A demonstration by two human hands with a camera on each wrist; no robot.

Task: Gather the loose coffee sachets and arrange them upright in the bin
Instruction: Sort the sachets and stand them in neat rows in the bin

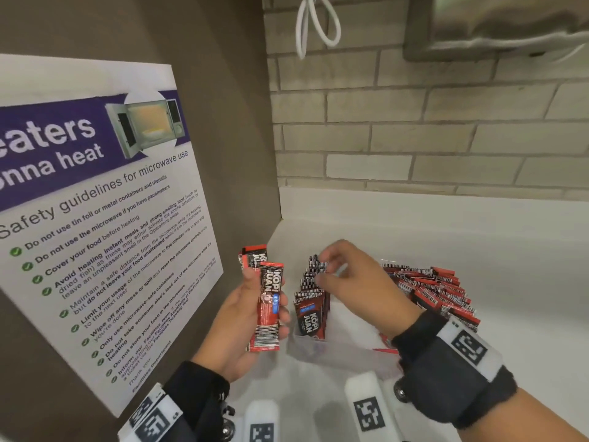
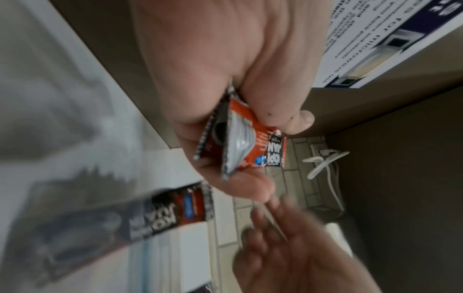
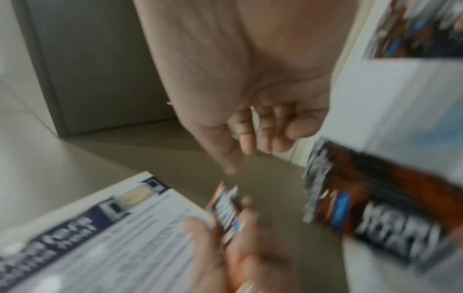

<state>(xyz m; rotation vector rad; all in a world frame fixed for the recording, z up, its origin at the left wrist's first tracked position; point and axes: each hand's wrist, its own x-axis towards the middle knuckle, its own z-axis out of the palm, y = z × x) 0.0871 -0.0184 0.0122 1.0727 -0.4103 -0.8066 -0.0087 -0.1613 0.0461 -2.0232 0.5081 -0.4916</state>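
Note:
My left hand [image 1: 267,298] grips a few red-and-black coffee sachets [image 1: 267,309] upright, left of the clear bin [image 1: 338,354]; the left wrist view shows these sachets [image 2: 246,152] pinched between thumb and fingers. A row of sachets [image 1: 310,309] stands upright at the bin's left end. More sachets [image 1: 441,290] lie heaped on its right side. My right hand [image 1: 322,267] hovers over the row, its thumb and fingers pinching the barcode end of one sachet [image 1: 317,261]. The right wrist view is blurred, with the right hand's fingers [image 3: 246,138] curled.
A microwave safety poster [image 1: 95,218] hangs on the brown panel close by on the left. The bin stands on a white counter [image 1: 478,250] against a brick wall [image 1: 414,129]. A white cable loop [image 1: 315,23] and a steel dispenser [image 1: 494,23] hang above.

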